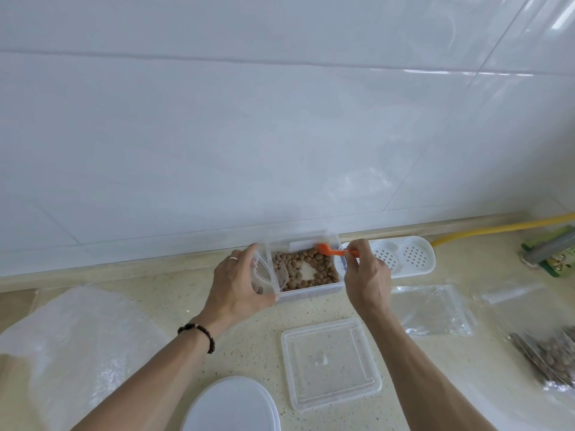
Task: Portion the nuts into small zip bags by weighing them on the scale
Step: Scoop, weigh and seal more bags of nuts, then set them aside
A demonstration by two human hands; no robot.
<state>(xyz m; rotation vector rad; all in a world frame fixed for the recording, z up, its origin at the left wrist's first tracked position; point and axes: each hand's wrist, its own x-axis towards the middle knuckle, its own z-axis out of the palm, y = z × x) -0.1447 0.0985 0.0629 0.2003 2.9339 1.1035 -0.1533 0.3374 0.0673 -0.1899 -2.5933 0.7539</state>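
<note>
Nearest to the camera, one round white lid (231,405) is seen at the bottom edge of the speckled beige tabletop (174,275). Beside it, one square clear plastic lid (331,363) lies flat. On the left, a large crumpled clear plastic bag (77,343) is spread. On the right, one filled zip bag (550,359) with brown nuts lies near the edge, and two empty flat zip bags are seen: one (432,309) just beside the right forearm and another (513,297) further right.

Further away, one clear rectangular container (306,270) is placed close to the wall. Brown nuts (323,273) are lying in it around a bare patch in the middle. A small zip bag (264,275), held open, is gripped by the left hand (239,281) at the left side of the container; some nuts are seen inside it. A ring and a dark bead bracelet (199,334) are worn on this hand and wrist. One orange spoon (334,251) is pinched at its handle by the fingers of the right hand (365,275), and its bowl is held over the nuts at the far rim.

Behind the right hand, one white plastic tray (404,258) with two round perforated hollows is partly hidden. At the far right, a yellow hose (497,228) and a green packet (557,256) are seen. Glossy white wall tiles (280,119) fill the background.
</note>
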